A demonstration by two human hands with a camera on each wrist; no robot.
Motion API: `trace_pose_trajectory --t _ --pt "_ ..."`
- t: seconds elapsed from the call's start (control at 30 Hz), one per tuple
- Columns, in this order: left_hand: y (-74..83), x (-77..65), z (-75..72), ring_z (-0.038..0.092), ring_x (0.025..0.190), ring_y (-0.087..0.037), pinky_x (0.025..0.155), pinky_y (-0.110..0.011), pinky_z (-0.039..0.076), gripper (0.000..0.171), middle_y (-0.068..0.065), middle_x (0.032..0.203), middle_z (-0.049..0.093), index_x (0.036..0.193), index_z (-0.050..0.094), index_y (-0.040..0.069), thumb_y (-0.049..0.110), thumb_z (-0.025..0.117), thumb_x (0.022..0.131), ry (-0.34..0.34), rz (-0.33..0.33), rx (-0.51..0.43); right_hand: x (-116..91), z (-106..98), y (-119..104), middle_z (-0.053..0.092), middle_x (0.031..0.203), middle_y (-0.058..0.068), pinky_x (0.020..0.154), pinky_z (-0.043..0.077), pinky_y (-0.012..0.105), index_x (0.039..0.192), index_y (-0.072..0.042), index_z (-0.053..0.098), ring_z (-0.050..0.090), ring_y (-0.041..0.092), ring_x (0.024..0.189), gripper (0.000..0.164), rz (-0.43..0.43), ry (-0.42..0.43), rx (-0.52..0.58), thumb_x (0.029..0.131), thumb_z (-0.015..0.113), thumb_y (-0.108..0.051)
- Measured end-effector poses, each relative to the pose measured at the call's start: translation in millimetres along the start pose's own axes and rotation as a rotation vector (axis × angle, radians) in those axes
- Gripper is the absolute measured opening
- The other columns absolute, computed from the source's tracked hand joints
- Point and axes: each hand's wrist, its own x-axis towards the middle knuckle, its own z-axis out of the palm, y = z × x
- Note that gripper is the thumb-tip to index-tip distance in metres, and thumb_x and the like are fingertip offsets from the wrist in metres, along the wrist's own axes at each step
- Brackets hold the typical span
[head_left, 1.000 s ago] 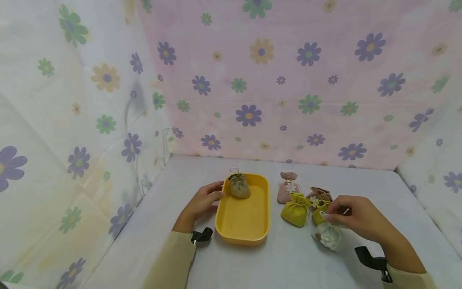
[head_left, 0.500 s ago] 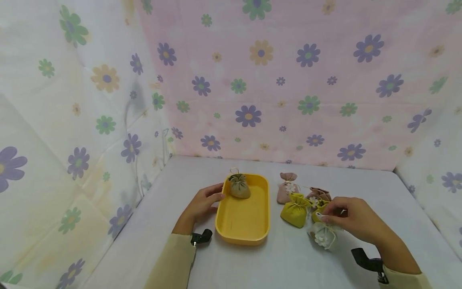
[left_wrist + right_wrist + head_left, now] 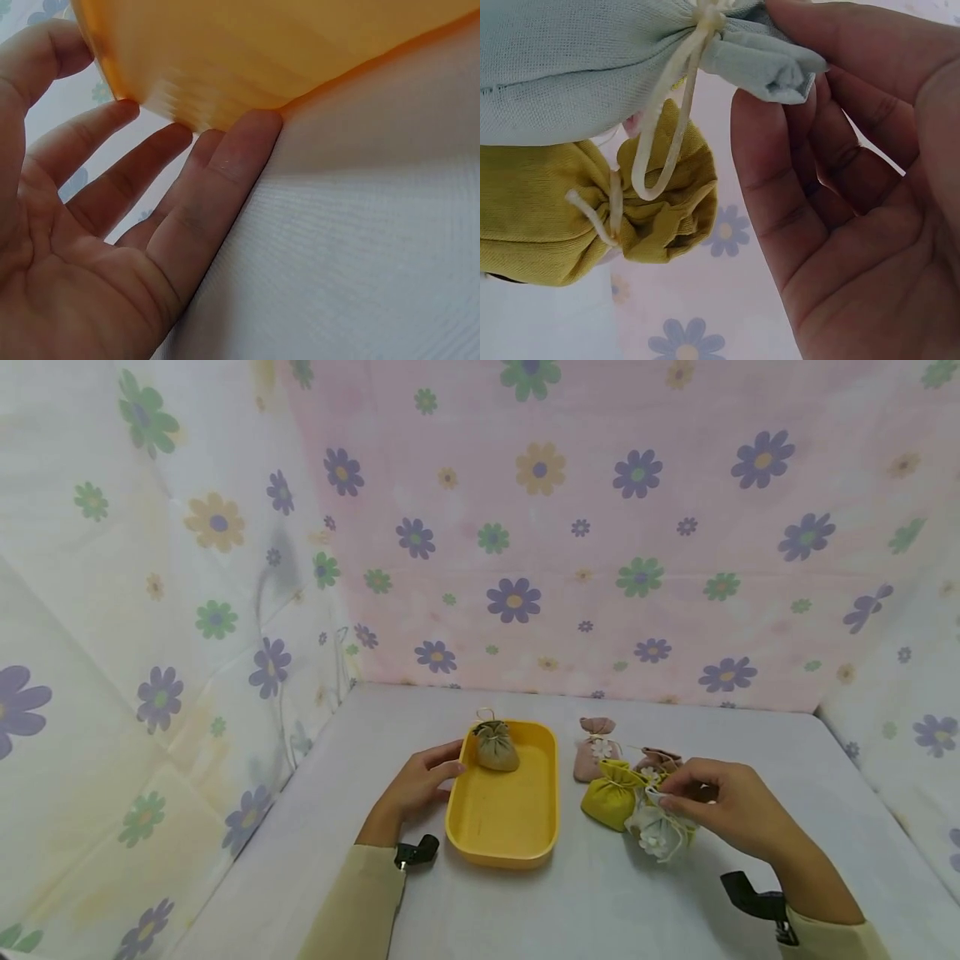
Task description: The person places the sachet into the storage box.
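My right hand (image 3: 731,806) pinches the gathered top of a pale blue-white drawstring pouch (image 3: 577,67) between thumb and fingers. In the head view that pouch (image 3: 656,833), with its white flower, hangs beside a mustard-yellow pouch (image 3: 611,800). Another mustard pouch (image 3: 540,210) shows below it in the right wrist view. At the left, my left hand (image 3: 416,783) rests against the side of a yellow tray (image 3: 502,862), its fingertips touching the outer wall. An olive-beige pouch (image 3: 497,750) lies in the tray's far left corner.
A dusty-pink pouch (image 3: 595,760) with a white flower lies behind the yellow ones. A brownish-pink pouch (image 3: 663,760) is partly covered by my right hand. Flowered cloth (image 3: 585,568) encloses the white table (image 3: 420,902) at the back and sides.
The pale pouch has moved left and slightly up with my right hand, now overlapping the yellow pouches. My left hand and the tray stay in place.
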Motion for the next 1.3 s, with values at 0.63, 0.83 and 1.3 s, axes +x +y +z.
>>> trace_pose_trajectory --t 0.63,0.83,1.3 --pt "-1.6 2.2 0.0 0.059 0.135 -0.023 0.092 -0.04 0.063 0.051 0.009 0.154 0.054 0.147 0.057 0.037 0.04 0.071 0.098 -0.02 0.023 0.003 21.1 2.1 -20.3 0.073 0.095 -0.013 0.069 0.061 0.023 0.101 -0.029 0.077 0.069 0.005 0.083 0.021 -0.209 0.076 0.054 0.089 0.082 -0.012" --pt "-2.3 3.0 0.6 0.058 0.137 -0.024 0.094 -0.041 0.062 0.052 0.008 0.155 0.053 0.148 0.057 0.037 0.041 0.07 0.098 -0.022 0.024 0.011 27.7 7.4 -27.4 0.071 0.091 -0.014 0.07 0.061 0.022 0.099 -0.028 0.076 0.068 0.005 0.079 0.017 -0.198 0.099 0.044 0.09 0.082 -0.015" --pt "-4.2 2.3 1.0 0.056 0.139 -0.024 0.094 -0.042 0.062 0.052 0.009 0.156 0.052 0.149 0.056 0.035 0.038 0.069 0.099 -0.02 0.029 0.013 42.2 24.4 -38.8 0.073 0.091 -0.012 0.071 0.061 0.021 0.101 -0.02 0.077 0.068 0.006 0.079 0.014 -0.199 0.164 0.09 0.088 0.083 -0.017"
